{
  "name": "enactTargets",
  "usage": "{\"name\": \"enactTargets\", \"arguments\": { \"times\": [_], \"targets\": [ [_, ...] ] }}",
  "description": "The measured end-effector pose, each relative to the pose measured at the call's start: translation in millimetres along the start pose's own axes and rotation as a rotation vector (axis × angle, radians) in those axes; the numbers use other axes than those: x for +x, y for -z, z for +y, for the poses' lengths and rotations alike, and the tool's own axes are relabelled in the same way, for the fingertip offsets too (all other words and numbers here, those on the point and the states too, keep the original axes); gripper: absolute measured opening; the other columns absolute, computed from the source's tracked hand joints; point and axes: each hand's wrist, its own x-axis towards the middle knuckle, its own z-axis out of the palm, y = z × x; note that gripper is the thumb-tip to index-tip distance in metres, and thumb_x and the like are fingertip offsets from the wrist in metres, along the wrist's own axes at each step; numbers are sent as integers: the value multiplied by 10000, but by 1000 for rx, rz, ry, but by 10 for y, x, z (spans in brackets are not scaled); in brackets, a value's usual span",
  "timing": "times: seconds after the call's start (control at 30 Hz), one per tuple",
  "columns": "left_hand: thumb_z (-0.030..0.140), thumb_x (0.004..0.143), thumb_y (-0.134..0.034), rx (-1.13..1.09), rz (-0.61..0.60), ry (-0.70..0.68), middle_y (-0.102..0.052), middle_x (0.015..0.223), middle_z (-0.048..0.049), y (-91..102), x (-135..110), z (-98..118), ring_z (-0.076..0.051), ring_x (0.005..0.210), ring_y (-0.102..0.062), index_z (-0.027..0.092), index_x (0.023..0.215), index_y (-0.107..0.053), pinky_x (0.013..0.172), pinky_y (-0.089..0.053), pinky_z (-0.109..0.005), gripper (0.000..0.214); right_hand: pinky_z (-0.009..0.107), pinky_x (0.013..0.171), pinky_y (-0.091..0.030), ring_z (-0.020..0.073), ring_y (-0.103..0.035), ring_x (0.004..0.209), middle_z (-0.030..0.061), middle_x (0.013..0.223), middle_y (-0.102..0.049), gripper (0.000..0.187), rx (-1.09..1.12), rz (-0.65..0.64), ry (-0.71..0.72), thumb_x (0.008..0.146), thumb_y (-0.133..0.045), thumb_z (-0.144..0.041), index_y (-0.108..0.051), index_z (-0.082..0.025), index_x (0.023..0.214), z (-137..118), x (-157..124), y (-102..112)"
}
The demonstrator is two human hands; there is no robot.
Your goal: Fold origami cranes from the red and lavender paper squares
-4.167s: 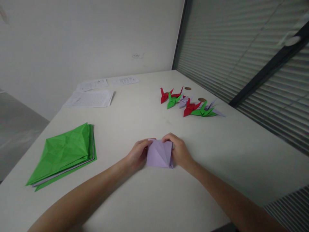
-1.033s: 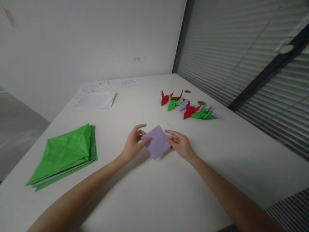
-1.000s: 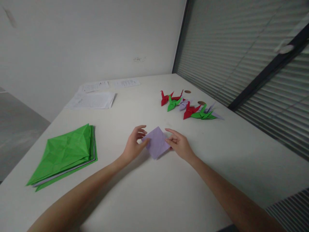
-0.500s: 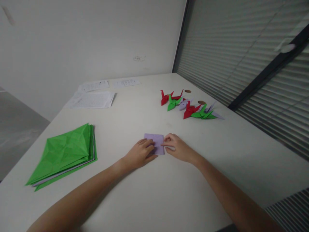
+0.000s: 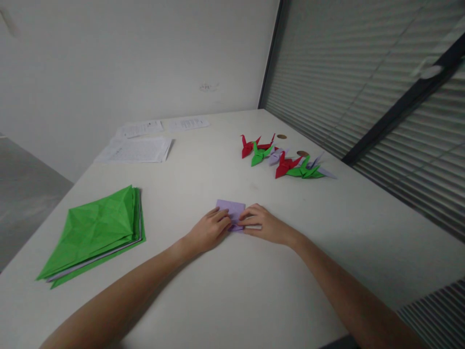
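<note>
A small folded square of purple origami paper (image 5: 232,207) lies on the white table in front of me. My left hand (image 5: 210,227) rests on its left side, with curled fingers pressed on the paper. At the lower right corner, my right hand (image 5: 264,224) pinches the paper's edge between thumb and fingers. The near edge looks slightly lifted there. Fingers cover part of the paper's lower half, so the fold beneath them is hidden.
To the left lies a stack of creased green paper sheets (image 5: 98,220), with a purple layer showing. Red, green and purple folded cranes (image 5: 286,165) sit at the back right. Printed papers (image 5: 141,149) lie at the back left. Blinds (image 5: 327,82) border the right side.
My right hand has moved left onto the lower right corner of the purple paper, and its near edge has lifted a little. My left hand stays on the left side.
</note>
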Motion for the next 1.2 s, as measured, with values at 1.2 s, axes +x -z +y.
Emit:
{"name": "enactTargets", "arguments": {
  "times": [1.2],
  "targets": [
    [334,913,-543,-272,-117,-232,-644,1136,-147,128,9,161,-236,1168,-599,133,1076,-655,1155,-348,-458,283,331,767,-415,212,-558,757,17,692,-679,69,-81,360,-469,819,-605,-160,-630,-214,855,121,92,-165]
  ]
}}
